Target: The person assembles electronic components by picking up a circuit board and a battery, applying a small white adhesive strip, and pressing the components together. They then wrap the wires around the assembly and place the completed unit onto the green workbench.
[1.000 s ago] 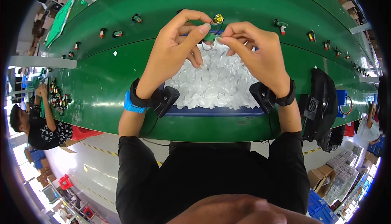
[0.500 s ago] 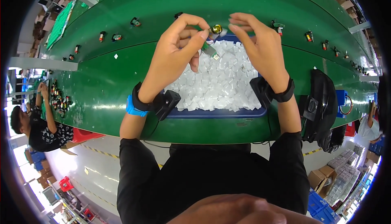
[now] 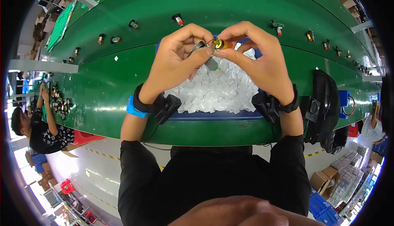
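Observation:
My left hand [image 3: 180, 53] and my right hand [image 3: 256, 55] meet over the far part of a blue tray [image 3: 217, 116] filled with small white squares. Between the fingertips of both is a small cylinder [image 3: 218, 43] with a shiny gold end and an orange-red side. My left hand also grips the wired parts joined to it: a dark round piece [image 3: 198, 46] and a small grey-green circuit board [image 3: 211, 64] hanging below the fingers. The right thumb and forefinger pinch the cylinder. Whether a white square is between the fingers, I cannot tell.
Similar cylinder-and-board assemblies [image 3: 177, 19] lie spaced along the green belt [image 3: 230, 4]. A black bag [image 3: 324, 103] stands at the right beside a blue box [image 3: 347, 104]. At the left, another person [image 3: 37, 127] handles a pile of assemblies [image 3: 59, 100].
My right hand has come left and closed on the cylinder, which my left hand was holding. Both hands moved slightly nearer. Assemblies on the far belt have shifted a little left.

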`<action>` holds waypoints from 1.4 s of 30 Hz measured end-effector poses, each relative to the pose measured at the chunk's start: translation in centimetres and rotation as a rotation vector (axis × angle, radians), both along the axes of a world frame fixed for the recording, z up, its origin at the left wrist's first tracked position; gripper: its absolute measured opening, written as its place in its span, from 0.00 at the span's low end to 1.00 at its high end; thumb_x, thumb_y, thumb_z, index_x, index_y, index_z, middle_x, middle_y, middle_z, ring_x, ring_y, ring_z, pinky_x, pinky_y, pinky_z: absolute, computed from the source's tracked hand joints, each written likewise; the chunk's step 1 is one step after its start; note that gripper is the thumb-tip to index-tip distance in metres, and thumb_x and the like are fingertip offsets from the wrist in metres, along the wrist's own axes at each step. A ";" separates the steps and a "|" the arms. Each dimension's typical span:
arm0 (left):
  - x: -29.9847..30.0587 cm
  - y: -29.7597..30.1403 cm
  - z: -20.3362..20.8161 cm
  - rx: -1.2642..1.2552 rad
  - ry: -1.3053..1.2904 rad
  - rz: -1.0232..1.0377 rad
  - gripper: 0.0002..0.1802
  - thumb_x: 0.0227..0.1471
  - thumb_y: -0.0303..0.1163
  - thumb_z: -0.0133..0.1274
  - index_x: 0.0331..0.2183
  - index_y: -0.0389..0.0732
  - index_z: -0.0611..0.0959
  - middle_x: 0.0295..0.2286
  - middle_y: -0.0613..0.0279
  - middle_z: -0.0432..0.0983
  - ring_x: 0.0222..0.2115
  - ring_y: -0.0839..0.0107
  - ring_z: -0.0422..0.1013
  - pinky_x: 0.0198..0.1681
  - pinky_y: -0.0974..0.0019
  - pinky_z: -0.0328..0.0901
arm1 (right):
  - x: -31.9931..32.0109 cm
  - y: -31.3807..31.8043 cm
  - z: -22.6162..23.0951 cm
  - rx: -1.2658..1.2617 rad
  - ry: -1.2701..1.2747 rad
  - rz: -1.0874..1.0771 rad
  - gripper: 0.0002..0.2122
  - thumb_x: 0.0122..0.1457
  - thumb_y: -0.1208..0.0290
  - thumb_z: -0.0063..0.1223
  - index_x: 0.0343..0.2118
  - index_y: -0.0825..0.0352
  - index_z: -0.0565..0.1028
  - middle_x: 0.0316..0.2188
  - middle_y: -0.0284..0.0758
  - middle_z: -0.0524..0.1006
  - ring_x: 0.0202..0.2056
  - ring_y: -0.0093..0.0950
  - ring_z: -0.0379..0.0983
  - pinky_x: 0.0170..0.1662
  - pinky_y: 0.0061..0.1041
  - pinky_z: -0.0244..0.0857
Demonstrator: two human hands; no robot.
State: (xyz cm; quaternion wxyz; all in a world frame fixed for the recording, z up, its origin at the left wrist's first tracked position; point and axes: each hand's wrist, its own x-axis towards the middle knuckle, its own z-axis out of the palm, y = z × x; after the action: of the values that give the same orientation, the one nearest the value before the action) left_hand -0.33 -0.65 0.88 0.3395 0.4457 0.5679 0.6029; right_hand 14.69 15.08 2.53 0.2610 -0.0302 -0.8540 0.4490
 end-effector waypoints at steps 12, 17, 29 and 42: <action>-0.3 -0.5 1.1 -0.079 0.235 -0.013 0.19 0.52 0.27 0.64 0.46 0.34 0.80 0.31 0.62 0.77 0.24 0.81 0.73 0.23 0.75 0.69 | 0.1 0.6 0.1 0.347 0.059 0.020 0.13 0.50 0.80 0.66 0.40 0.66 0.78 0.37 0.33 0.78 0.41 0.28 0.72 0.43 0.24 0.68; -0.5 -1.0 1.9 -0.043 0.125 -0.064 0.18 0.54 0.26 0.61 0.47 0.33 0.79 0.34 0.62 0.76 0.27 0.79 0.75 0.25 0.74 0.73 | 0.3 0.8 0.4 0.240 0.172 0.121 0.13 0.50 0.79 0.67 0.40 0.66 0.79 0.37 0.32 0.81 0.42 0.31 0.72 0.47 0.29 0.68; 0.0 -1.1 3.3 -0.120 -0.404 -0.085 0.17 0.61 0.25 0.50 0.52 0.34 0.73 0.37 0.59 0.72 0.31 0.72 0.75 0.32 0.63 0.79 | 0.1 -0.3 0.3 0.511 0.363 -0.011 0.10 0.48 0.80 0.67 0.34 0.64 0.79 0.38 0.34 0.84 0.44 0.33 0.80 0.61 0.48 0.61; 0.7 -0.3 0.6 -0.015 -0.135 0.013 0.18 0.56 0.19 0.52 0.49 0.27 0.75 0.35 0.59 0.71 0.38 0.73 0.73 0.40 0.60 0.80 | -0.9 -0.1 -0.8 0.624 0.380 -0.111 0.11 0.49 0.82 0.66 0.30 0.63 0.74 0.36 0.31 0.85 0.45 0.30 0.77 0.65 0.51 0.52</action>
State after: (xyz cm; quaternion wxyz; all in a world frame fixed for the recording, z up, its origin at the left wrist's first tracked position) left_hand 0.40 -0.93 1.51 0.3765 0.3978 0.5508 0.6297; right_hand 13.75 15.03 1.77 0.4354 0.0884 -0.8833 0.1498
